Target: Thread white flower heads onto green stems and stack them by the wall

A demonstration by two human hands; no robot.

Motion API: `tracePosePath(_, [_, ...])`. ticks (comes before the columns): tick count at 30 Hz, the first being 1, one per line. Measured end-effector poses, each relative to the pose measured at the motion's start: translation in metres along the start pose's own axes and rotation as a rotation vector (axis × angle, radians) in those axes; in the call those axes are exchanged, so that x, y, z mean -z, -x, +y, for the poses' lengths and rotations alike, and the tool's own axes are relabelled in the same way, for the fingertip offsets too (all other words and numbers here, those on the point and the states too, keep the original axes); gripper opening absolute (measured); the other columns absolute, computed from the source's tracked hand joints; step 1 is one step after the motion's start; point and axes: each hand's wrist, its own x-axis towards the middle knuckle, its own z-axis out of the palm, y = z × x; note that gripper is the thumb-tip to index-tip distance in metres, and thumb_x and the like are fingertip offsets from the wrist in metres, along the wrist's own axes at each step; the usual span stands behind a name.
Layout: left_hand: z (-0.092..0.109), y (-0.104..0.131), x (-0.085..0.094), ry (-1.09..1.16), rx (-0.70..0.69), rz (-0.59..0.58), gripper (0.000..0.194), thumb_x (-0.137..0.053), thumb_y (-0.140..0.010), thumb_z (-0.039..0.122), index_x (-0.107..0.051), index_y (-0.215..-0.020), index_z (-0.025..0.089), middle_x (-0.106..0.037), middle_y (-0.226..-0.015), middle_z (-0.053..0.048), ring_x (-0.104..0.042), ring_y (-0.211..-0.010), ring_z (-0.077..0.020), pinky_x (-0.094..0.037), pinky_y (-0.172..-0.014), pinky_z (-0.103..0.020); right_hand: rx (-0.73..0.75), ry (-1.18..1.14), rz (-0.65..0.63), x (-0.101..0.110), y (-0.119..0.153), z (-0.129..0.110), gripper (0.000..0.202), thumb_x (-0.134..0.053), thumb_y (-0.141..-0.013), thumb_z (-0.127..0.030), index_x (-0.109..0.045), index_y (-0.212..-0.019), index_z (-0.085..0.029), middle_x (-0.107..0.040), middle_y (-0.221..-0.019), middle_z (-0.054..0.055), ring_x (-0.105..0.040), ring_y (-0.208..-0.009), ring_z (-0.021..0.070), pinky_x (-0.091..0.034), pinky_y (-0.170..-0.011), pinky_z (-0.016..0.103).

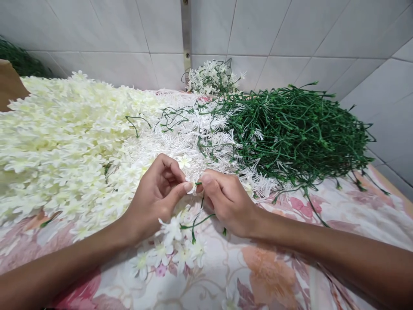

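While the left hand [158, 193] pinches a white petal [191, 187] and the right hand [226, 200] clamps the green stem [195, 221], a misaligned push risks bending the stem tip.

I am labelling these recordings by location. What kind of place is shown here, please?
Probably a home or small workshop corner used for assembling artificial flowers. A flowered cloth covers the surface, white tiled walls stand behind, and heaps of white petals and green stems lie ahead of the hands.
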Motion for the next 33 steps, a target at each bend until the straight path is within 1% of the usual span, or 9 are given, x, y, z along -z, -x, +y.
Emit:
tracePosePath(2, [-0.001, 0.0, 0.001, 0.006, 0.002, 0.014, 0.022, -0.068, -0.079, 0.013, -0.049, -0.082, 0.021, -0.055, -0.073, 0.003, -0.054, -0.065, -0.0093, -0.047, -0.058, -0.019, -0.017, -0.005, 0.003, 0.001, 0.001, 0.0, 0.041, -0.037, -0.099, -0.044, -0.042, -0.066, -0.02, -0.043, -0.052, -0.005, -0.04, -0.05, 0.0097, -0.029, -0.05, 0.026])
tracePosePath(4, [-0.002, 0.001, 0.001, 0.005, -0.002, 0.019, 0.022, -0.069, -0.079, 0.014, -0.049, -0.082, 0.021, -0.055, -0.073, 0.003, -0.053, -0.065, -0.0097, -0.046, -0.057, -0.019, -0.024, 0.002, -0.006, 0.001, 0.002, 0.001, 0.038, -0.039, -0.099, -0.041, -0.043, -0.067, -0.02, -0.044, -0.053, -0.005, -0.041, -0.05, 0.0096, -0.029, -0.05, 0.026])
tracePosePath(9, [-0.001, 0.003, 0.001, -0.032, -0.005, -0.018, 0.02, -0.065, -0.081, 0.014, -0.047, -0.082, 0.022, -0.051, -0.072, 0.004, -0.05, -0.063, -0.0085, -0.043, -0.056, -0.017, -0.008, 0.004, -0.052, 0.004, 0.001, -0.001, 0.028, -0.044, -0.096, -0.03, -0.05, -0.071, -0.019, -0.047, -0.056, -0.005, -0.042, -0.05, 0.0089, -0.031, -0.052, 0.025])
tracePosePath(12, [-0.002, 0.005, 0.001, -0.085, -0.027, -0.02, 0.02, -0.063, -0.081, 0.012, -0.045, -0.081, 0.021, -0.049, -0.073, 0.004, -0.049, -0.063, -0.0084, -0.042, -0.056, -0.017, 0.014, 0.019, -0.056, 0.004, 0.0, 0.0, 0.027, -0.046, -0.095, -0.026, -0.05, -0.07, -0.019, -0.048, -0.056, -0.005, -0.043, -0.05, 0.0086, -0.032, -0.053, 0.025])
tracePosePath(20, [-0.011, 0.008, 0.003, -0.146, -0.121, -0.054, 0.02, -0.057, -0.084, 0.01, -0.042, -0.084, 0.024, -0.046, -0.076, 0.004, -0.046, -0.065, -0.0097, -0.041, -0.057, -0.019, 0.089, 0.104, -0.03, 0.002, 0.0, 0.002, 0.024, -0.048, -0.094, -0.02, -0.049, -0.07, -0.018, -0.048, -0.056, -0.005, -0.043, -0.049, 0.0078, -0.032, -0.052, 0.024])
tracePosePath(24, [-0.015, 0.008, 0.004, -0.161, -0.139, -0.07, 0.02, -0.055, -0.084, 0.009, -0.041, -0.084, 0.024, -0.046, -0.076, 0.003, -0.046, -0.066, -0.0103, -0.04, -0.056, -0.021, 0.104, 0.115, -0.045, 0.003, 0.0, 0.002, 0.024, -0.049, -0.093, -0.019, -0.049, -0.069, -0.018, -0.048, -0.055, -0.006, -0.043, -0.049, 0.0075, -0.032, -0.052, 0.023])
tracePosePath(29, [-0.015, 0.009, 0.004, -0.183, -0.155, -0.069, 0.02, -0.054, -0.084, 0.01, -0.04, -0.083, 0.024, -0.045, -0.075, 0.003, -0.045, -0.064, -0.0111, -0.039, -0.055, -0.022, 0.107, 0.121, -0.049, 0.002, -0.001, 0.002, 0.024, -0.05, -0.093, -0.018, -0.05, -0.068, -0.017, -0.048, -0.055, -0.005, -0.043, -0.049, 0.0073, -0.031, -0.051, 0.023])
tracePosePath(33, [-0.016, 0.01, 0.003, -0.186, -0.172, -0.04, 0.021, -0.055, -0.083, 0.01, -0.04, -0.084, 0.025, -0.046, -0.075, 0.003, -0.046, -0.066, -0.0127, -0.039, -0.053, -0.023, 0.141, 0.13, -0.044, 0.002, -0.002, 0.001, 0.025, -0.05, -0.092, -0.017, -0.05, -0.068, -0.017, -0.047, -0.055, -0.005, -0.042, -0.05, 0.0072, -0.031, -0.051, 0.022])
